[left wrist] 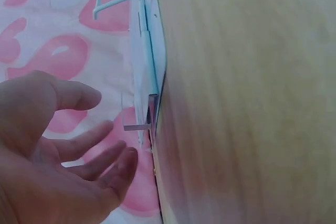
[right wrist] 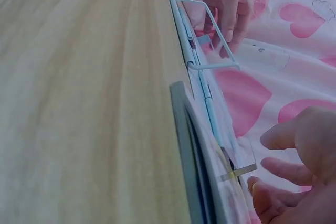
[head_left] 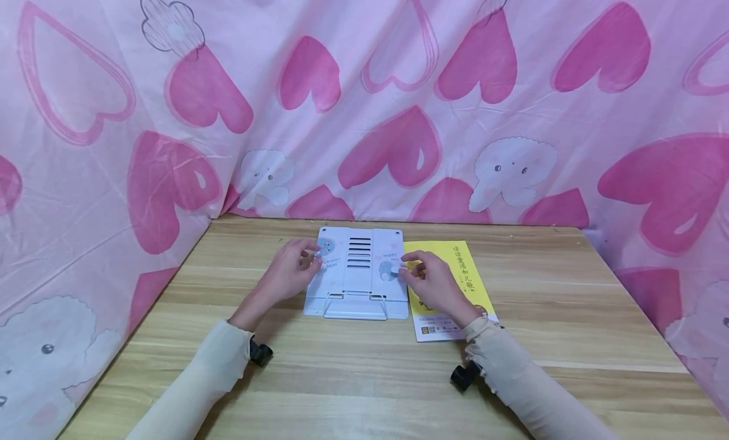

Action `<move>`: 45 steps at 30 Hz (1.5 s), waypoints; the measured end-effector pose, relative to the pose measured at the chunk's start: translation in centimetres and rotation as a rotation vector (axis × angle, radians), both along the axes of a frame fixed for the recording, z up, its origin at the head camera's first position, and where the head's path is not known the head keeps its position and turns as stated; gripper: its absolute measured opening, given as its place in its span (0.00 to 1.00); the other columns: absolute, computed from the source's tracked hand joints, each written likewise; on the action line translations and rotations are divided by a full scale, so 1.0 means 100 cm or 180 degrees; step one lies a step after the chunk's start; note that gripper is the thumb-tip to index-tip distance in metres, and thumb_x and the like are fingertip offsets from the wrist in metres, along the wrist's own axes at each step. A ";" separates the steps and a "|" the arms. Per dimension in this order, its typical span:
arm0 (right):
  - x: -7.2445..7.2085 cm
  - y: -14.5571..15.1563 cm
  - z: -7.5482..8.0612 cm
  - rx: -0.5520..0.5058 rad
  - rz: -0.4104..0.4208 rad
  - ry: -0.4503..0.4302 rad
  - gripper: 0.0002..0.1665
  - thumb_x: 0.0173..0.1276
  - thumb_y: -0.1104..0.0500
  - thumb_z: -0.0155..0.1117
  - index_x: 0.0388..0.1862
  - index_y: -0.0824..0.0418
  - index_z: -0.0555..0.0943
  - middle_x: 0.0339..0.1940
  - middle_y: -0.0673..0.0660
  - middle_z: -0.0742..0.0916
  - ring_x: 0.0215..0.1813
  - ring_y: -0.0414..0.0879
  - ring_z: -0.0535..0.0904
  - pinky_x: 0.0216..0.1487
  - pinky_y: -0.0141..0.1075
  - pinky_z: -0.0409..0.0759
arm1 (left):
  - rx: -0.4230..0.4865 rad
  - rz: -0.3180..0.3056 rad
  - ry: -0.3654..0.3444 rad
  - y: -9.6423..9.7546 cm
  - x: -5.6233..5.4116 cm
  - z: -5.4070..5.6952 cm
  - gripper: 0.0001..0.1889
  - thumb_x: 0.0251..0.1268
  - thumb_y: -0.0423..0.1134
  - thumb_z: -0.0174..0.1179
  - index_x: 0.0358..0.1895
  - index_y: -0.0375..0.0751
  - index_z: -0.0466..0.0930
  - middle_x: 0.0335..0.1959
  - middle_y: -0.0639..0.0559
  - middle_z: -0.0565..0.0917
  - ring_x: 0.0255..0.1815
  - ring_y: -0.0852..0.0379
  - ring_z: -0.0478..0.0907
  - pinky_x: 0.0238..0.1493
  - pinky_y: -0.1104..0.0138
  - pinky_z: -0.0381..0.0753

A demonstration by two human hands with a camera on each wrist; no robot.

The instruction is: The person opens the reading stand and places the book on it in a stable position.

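Observation:
A white book stand (head_left: 359, 278) with cartoon prints and a slotted middle strip lies on the table, its wire ledge (head_left: 354, 315) toward me. My left hand (head_left: 290, 269) hovers at the stand's left side, fingers loosely bent and thumb apart from them. In the left wrist view a small clear page clip (left wrist: 136, 127) juts from the stand just beyond those fingertips. At the right side is my right hand (head_left: 435, 282), partly over a yellow book, with nothing in its fingers. Another clear clip (right wrist: 244, 170) stands close to its fingertips in the right wrist view.
The yellow book (head_left: 475, 278) lies flat against the stand's right side, partly hidden by my right hand and wrist. A wooden table (head_left: 364, 383) carries everything. Pink heart-patterned cloth (head_left: 387, 142) hangs behind the table and along both sides.

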State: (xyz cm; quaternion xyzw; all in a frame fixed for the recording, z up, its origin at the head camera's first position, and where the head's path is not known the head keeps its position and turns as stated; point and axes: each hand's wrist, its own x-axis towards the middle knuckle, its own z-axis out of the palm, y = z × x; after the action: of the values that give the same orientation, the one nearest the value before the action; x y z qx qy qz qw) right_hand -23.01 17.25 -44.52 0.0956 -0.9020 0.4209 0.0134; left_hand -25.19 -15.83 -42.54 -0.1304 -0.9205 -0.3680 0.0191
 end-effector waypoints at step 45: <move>-0.013 0.015 -0.011 -0.0920 0.0030 -0.0356 0.27 0.80 0.61 0.67 0.75 0.56 0.78 0.71 0.61 0.87 0.73 0.56 0.84 0.73 0.50 0.83 | 0.0834 0.0197 -0.0383 -0.001 -0.002 -0.010 0.27 0.75 0.25 0.61 0.73 0.43 0.73 0.74 0.35 0.78 0.71 0.36 0.79 0.75 0.44 0.80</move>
State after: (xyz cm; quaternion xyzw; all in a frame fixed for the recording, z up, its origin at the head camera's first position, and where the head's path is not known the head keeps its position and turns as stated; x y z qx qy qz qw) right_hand -24.34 18.74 -45.62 0.0733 -0.8309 0.5510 -0.0251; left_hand -25.35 -15.91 -43.51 -0.0760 -0.8676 -0.4913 -0.0079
